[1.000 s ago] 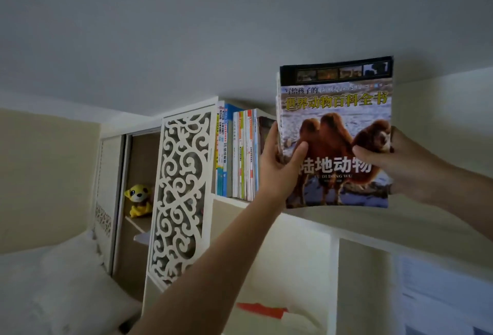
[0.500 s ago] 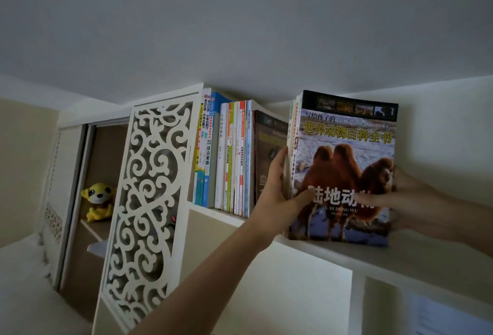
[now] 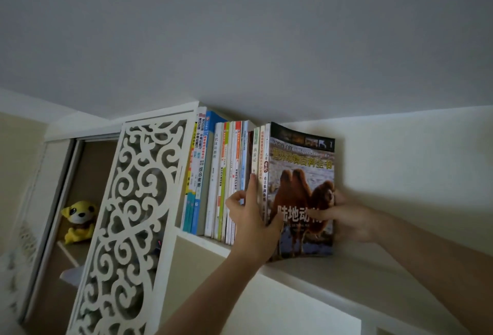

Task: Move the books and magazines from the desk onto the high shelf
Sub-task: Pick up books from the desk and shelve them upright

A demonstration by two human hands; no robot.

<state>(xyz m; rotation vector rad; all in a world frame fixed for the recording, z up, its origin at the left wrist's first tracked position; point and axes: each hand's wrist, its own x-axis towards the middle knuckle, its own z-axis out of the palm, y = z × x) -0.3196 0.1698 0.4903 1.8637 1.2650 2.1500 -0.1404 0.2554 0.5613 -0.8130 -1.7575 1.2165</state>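
A small stack of books fronted by a camel-cover book (image 3: 302, 174) stands upright on the high white shelf (image 3: 346, 273). My left hand (image 3: 253, 225) grips its spine side, thumb on the cover, fingers pressed between it and the row of upright books (image 3: 218, 180) on the left. At the cover's right edge, my right hand (image 3: 346, 217) holds the stack, its fingers lying across the front. The stack touches the row of books.
A white carved lattice panel (image 3: 133, 214) closes the shelf's left end. Behind it an open cabinet holds a yellow plush toy (image 3: 78, 218). The ceiling is close above the books. To the right of the stack the shelf runs on along the wall.
The stack came down onto the shelf and slid left against the row of books. Both hands stayed on it, and the view shifted right and up.
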